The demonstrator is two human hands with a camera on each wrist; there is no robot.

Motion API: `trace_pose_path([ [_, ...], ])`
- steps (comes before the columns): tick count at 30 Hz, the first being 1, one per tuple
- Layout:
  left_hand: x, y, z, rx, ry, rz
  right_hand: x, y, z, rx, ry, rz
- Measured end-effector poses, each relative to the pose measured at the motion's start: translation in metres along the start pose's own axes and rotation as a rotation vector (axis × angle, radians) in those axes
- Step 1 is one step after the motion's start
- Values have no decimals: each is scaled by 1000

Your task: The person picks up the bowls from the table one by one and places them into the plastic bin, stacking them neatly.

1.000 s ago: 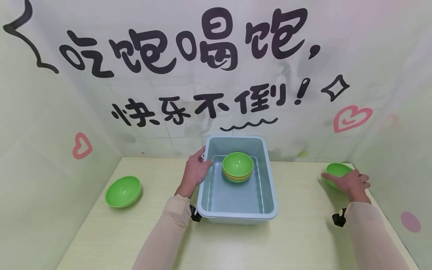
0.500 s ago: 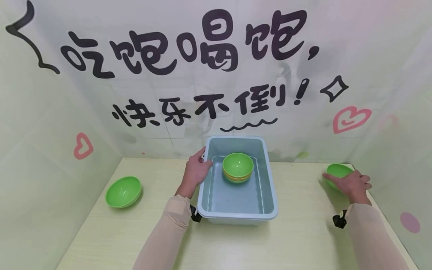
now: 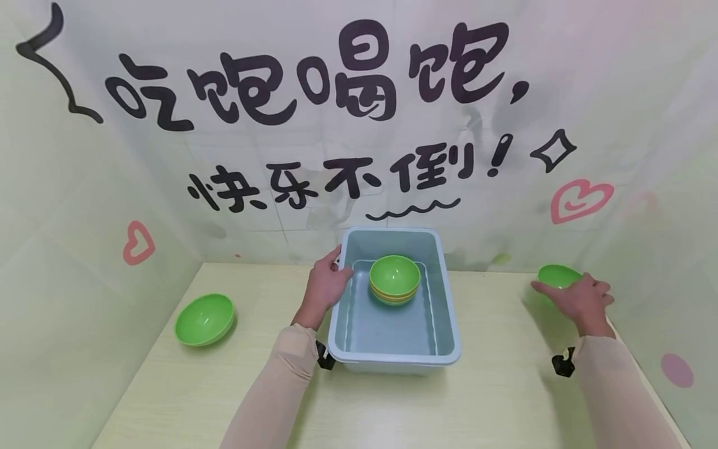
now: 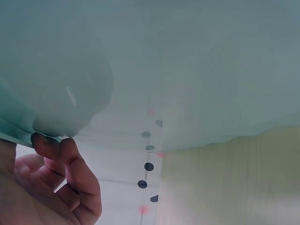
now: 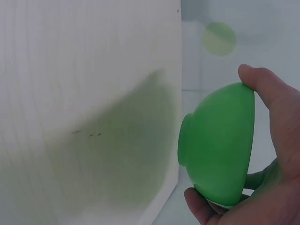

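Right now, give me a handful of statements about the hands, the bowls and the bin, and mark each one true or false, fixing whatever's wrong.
1. The left hand grips the edge of the blue bin. True.
2. Nobody is holding a bowl. False: the right hand holds a green bowl.
3. A stack of bowls stands inside the bin. True.
4. The stack is topped by a yellow bowl. False: its top bowl is green.
5. In the head view, a second green bowl sits on the table, left of the bin. True.

Blue bin (image 3: 394, 358), green bowl (image 3: 204, 320) on table (image 3: 387, 415)
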State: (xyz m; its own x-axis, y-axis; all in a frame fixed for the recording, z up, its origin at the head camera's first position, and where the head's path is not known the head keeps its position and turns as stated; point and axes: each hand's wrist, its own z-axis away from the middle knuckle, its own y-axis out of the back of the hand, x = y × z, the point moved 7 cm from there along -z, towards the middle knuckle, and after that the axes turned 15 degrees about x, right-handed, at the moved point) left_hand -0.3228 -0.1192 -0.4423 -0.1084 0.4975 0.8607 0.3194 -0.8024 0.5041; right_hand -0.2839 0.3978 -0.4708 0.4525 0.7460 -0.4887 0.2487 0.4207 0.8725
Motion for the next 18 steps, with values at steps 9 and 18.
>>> trace_pose_path([
  [9, 2, 0, 1, 5, -6, -2, -28, 9, 4, 39, 84, -44],
  [18, 0, 0, -1, 3, -4, -15, -55, 18, 5, 77, 155, -97],
])
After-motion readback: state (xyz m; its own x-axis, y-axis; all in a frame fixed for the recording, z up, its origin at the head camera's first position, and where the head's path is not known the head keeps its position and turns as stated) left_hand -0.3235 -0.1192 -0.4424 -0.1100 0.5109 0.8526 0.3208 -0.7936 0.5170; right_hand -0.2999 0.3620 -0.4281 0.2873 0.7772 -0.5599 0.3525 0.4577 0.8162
